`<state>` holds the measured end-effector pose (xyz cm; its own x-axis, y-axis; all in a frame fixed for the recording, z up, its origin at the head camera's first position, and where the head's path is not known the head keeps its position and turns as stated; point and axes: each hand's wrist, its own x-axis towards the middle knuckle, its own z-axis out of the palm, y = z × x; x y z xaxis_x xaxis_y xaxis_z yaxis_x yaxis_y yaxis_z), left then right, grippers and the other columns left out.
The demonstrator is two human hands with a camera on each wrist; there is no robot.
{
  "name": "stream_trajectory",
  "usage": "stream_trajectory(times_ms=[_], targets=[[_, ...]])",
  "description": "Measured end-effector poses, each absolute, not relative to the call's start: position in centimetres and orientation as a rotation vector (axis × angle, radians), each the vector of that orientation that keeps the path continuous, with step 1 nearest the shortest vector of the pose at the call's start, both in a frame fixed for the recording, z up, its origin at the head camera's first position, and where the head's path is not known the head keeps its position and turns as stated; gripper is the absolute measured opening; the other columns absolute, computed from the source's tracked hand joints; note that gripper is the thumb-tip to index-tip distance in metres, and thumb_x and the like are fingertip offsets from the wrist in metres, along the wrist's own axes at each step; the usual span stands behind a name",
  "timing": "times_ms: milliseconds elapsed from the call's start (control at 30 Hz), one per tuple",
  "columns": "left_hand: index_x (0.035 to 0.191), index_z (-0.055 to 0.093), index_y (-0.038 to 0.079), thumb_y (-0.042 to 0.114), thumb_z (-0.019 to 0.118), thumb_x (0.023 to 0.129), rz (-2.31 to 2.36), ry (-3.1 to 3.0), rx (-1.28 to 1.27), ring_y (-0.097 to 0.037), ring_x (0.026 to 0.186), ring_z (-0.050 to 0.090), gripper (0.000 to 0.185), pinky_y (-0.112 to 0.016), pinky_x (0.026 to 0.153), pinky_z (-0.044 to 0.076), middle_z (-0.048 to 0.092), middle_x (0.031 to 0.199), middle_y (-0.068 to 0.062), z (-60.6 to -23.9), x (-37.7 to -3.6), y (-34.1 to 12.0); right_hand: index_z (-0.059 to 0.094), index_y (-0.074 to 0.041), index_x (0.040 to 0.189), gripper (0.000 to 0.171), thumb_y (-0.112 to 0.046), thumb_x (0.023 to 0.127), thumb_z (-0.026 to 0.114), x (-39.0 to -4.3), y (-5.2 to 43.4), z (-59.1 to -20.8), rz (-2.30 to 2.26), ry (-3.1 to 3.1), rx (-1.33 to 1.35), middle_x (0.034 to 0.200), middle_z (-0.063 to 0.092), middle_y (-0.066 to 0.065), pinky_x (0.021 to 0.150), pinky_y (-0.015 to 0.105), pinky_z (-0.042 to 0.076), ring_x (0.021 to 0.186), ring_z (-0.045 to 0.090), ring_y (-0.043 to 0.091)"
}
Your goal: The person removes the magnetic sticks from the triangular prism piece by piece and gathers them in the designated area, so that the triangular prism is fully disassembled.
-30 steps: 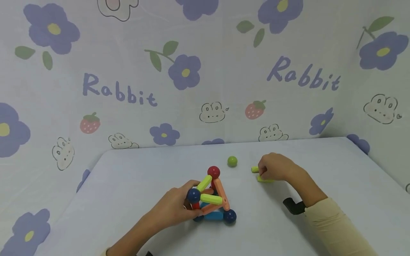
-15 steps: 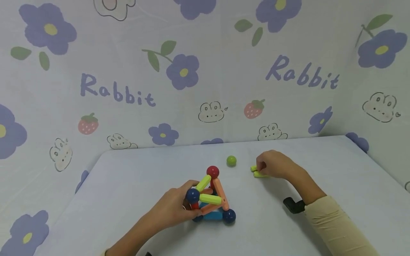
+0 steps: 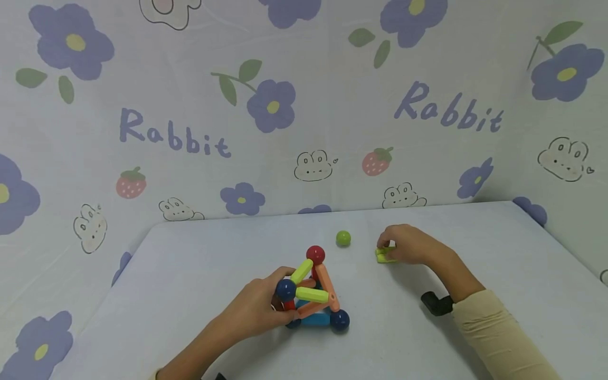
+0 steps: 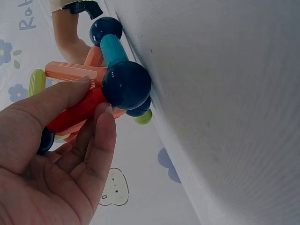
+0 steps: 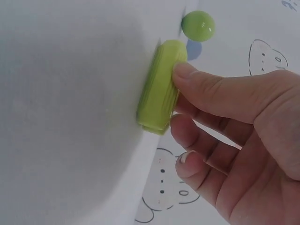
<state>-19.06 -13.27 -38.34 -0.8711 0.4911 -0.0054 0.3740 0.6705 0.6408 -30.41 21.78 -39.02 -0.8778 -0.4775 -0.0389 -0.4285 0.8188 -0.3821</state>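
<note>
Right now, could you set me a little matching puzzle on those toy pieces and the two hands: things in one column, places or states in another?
Things:
1. green ball
2. red ball
3. left hand
4. right hand

Places or states:
A. pinches the green sticks
B. tops the stick structure
C. lies alone on the table
D. grips the structure's side

Pairs: 1-C, 2-B, 3-D, 4-A

Glossy plastic balls (image 4: 125,85); matt ribbed green rod (image 5: 161,88).
</note>
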Motion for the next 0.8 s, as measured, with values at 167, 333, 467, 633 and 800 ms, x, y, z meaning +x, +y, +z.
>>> stream_trajectory(times_ms=[167, 333, 467, 633, 800], targets=[[0.14, 0.048, 0.014, 0.018, 0.087, 0.08, 0.97, 2.714, 0.691, -0.008, 0.071, 0.061, 0.071, -0.022, 0.064, 0.054, 0.067, 0.089, 0.005, -38.3, -18.9, -13.1, 0.074, -0.004, 0.106, 0.021, 0.0, 0.085, 0.075, -30.4, 22.1, -38.8, -0.543, 2.856, -0.763, 0.106, 0.069, 0.008, 0.094, 0.051, 0.048, 0.107, 0.061, 0.034], [0.14, 0.048, 0.014, 0.018, 0.087, 0.08, 0.967, 2.709, 0.691, -0.008, 0.07, 0.061, 0.072, -0.021, 0.064, 0.054, 0.067, 0.088, 0.006, -38.1, -18.6, -12.7, 0.073, -0.005, 0.109, 0.021, -0.009, 0.089, 0.076, -29.3, 20.9, -37.4, -0.615, 2.837, -0.88, 0.108, 0.07, 0.004, 0.083, 0.04, 0.054, 0.094, 0.062, 0.023], [0.141, 0.048, 0.012, 0.018, 0.087, 0.08, 0.977, 2.698, 0.682, -0.008, 0.07, 0.061, 0.073, -0.021, 0.065, 0.055, 0.068, 0.09, 0.005, -38.0, -18.3, -12.5, 0.074, -0.012, 0.104, 0.011, -0.017, 0.094, 0.073, -26.7, 18.2, -35.2, -0.795, 2.743, -1.144, 0.097, 0.069, -0.007, 0.071, 0.029, 0.053, 0.081, 0.058, 0.011], [0.14, 0.048, 0.012, 0.019, 0.087, 0.08, 0.991, 2.707, 0.729, -0.006, 0.069, 0.06, 0.072, -0.021, 0.064, 0.054, 0.067, 0.09, 0.005, -38.1, -18.2, -12.5, 0.075, -0.016, 0.102, 0.014, -0.026, 0.091, 0.076, -22.4, 14.0, -34.1, -0.896, 2.665, -1.438, 0.093, 0.067, -0.011, 0.071, 0.025, 0.053, 0.083, 0.058, 0.007], [0.138, 0.048, 0.015, 0.019, 0.086, 0.081, 1.0, 2.712, 0.801, -0.003, 0.069, 0.06, 0.068, -0.02, 0.065, 0.053, 0.068, 0.089, 0.007, -38.3, -18.3, -12.8, 0.076, -0.016, 0.109, 0.03, -0.029, 0.083, 0.084, -20.1, 11.4, -34.5, -0.839, 2.705, -1.504, 0.093, 0.065, -0.01, 0.073, 0.02, 0.051, 0.085, 0.056, 0.009]])
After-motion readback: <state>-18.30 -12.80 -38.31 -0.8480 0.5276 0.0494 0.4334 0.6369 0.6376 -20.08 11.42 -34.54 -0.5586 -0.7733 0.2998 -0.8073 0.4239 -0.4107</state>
